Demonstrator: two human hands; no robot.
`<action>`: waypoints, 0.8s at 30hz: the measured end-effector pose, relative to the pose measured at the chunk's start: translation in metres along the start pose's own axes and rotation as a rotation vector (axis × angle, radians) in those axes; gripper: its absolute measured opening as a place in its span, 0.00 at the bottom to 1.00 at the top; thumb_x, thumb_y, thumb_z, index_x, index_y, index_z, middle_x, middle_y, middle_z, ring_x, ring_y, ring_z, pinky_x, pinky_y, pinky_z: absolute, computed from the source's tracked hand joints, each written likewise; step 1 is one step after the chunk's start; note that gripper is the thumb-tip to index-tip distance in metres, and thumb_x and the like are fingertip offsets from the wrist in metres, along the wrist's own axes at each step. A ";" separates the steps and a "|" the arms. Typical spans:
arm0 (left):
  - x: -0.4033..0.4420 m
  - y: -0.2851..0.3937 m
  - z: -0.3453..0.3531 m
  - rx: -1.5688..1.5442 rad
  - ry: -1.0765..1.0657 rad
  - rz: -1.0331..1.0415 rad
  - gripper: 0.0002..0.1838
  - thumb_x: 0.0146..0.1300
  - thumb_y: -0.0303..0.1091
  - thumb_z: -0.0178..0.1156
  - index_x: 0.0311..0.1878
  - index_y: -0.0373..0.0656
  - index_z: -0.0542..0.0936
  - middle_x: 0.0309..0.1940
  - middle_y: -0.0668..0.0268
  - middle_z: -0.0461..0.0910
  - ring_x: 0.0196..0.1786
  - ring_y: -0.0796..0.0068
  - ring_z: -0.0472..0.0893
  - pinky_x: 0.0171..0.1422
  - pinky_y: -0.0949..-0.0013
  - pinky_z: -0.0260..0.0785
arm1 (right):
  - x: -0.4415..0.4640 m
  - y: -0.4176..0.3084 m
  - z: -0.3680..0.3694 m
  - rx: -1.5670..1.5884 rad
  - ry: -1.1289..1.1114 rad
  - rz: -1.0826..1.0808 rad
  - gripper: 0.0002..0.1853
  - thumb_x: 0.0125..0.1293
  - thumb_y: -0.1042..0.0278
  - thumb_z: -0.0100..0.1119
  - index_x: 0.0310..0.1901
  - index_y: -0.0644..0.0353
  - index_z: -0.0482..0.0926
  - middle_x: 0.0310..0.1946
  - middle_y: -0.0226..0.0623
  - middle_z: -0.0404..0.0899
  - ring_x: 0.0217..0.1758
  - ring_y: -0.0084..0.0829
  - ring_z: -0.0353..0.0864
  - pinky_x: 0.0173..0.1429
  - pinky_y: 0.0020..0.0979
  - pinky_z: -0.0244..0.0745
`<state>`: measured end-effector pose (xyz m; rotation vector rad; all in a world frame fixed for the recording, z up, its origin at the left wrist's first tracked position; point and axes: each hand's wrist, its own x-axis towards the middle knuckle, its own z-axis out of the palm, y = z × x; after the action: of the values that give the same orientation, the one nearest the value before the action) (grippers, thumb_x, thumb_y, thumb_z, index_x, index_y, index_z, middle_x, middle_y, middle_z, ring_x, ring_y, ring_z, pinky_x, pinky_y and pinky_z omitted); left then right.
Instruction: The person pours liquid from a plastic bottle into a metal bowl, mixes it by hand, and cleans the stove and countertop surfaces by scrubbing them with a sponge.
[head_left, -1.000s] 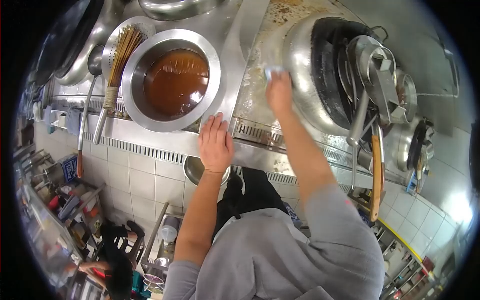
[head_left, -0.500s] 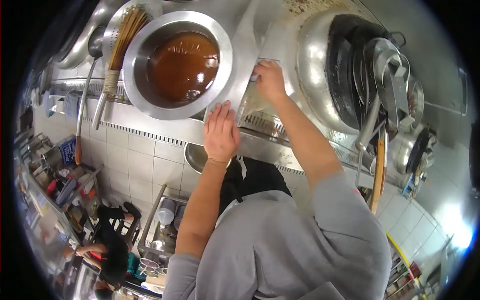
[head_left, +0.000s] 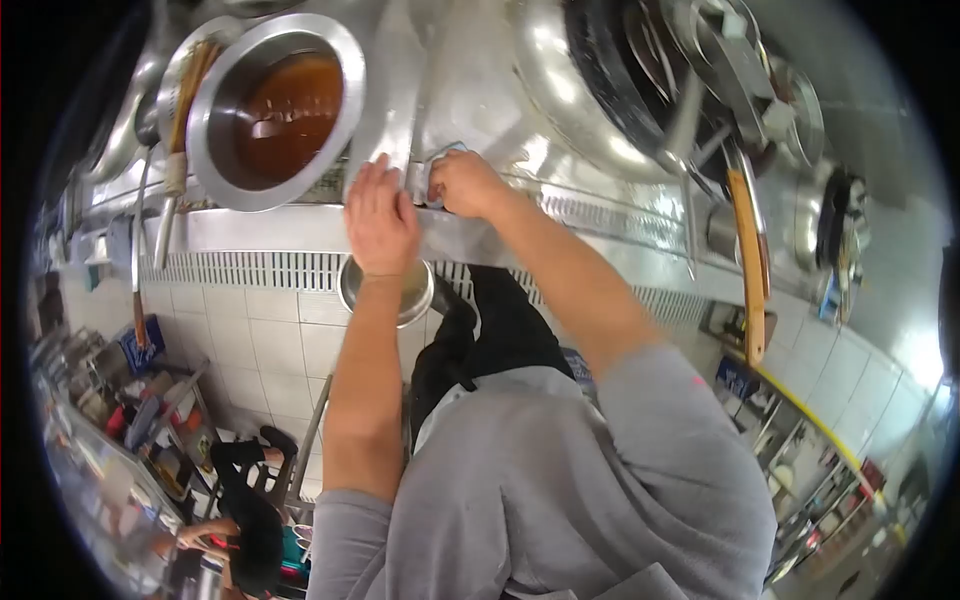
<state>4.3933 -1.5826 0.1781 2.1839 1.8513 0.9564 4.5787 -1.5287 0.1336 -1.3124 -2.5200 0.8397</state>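
My left hand [head_left: 382,220] lies flat on the steel stove counter's front edge, fingers stretched out. Just right of it, my right hand [head_left: 465,182] is closed and pressed to the metal near the same edge. A bit of pale bluish cloth [head_left: 452,149] shows at its fingers; most of it is hidden under the hand. Left of my hands stands a wide-rimmed metal pot [head_left: 350,75] holding reddish-brown liquid [head_left: 290,115]. The steel counter top [head_left: 470,90] around my right hand looks wet and shiny.
A bamboo brush [head_left: 185,110] and a long-handled ladle [head_left: 140,230] lie left of the pot. Right stands a large wok [head_left: 550,60] with stacked metal tools and a wooden handle [head_left: 748,270] jutting out. A metal bowl [head_left: 345,290] sits below the edge. Another person [head_left: 250,530] is at lower left.
My right hand has drawn the cloth back toward the counter's front edge, nearer my left hand. My left hand stays flat at the edge. The camera view has shifted and tilted.
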 end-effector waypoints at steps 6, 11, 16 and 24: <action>-0.004 0.003 0.000 0.018 -0.009 0.013 0.17 0.67 0.29 0.61 0.59 0.45 0.80 0.71 0.63 0.77 0.74 0.54 0.73 0.78 0.50 0.62 | -0.221 0.141 -0.051 -0.221 -0.156 0.435 0.09 0.66 0.62 0.64 0.33 0.54 0.88 0.33 0.39 0.86 0.43 0.44 0.85 0.49 0.48 0.80; -0.008 0.008 0.003 0.055 0.014 0.039 0.17 0.66 0.29 0.61 0.59 0.44 0.80 0.69 0.62 0.78 0.74 0.54 0.73 0.78 0.51 0.63 | -0.242 0.122 -0.052 0.019 0.519 0.546 0.12 0.66 0.73 0.58 0.48 0.56 0.86 0.45 0.42 0.85 0.53 0.44 0.84 0.62 0.45 0.78; -0.008 0.016 0.001 0.048 -0.015 0.054 0.20 0.68 0.30 0.61 0.62 0.38 0.78 0.70 0.55 0.76 0.74 0.49 0.72 0.79 0.48 0.63 | -0.238 0.117 -0.079 0.033 0.245 0.646 0.29 0.61 0.78 0.64 0.67 0.55 0.79 0.62 0.52 0.78 0.67 0.50 0.77 0.74 0.41 0.71; -0.071 0.164 0.068 -0.130 0.040 -0.193 0.29 0.68 0.30 0.65 0.70 0.33 0.73 0.71 0.46 0.72 0.72 0.44 0.72 0.79 0.50 0.61 | -0.340 0.193 -0.108 0.198 0.605 0.757 0.21 0.61 0.78 0.65 0.57 0.59 0.81 0.48 0.50 0.83 0.54 0.49 0.83 0.58 0.43 0.79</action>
<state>4.5648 -1.6674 0.1756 1.8860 1.9165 1.0545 4.9584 -1.6698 0.1485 -2.0802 -1.4402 0.6313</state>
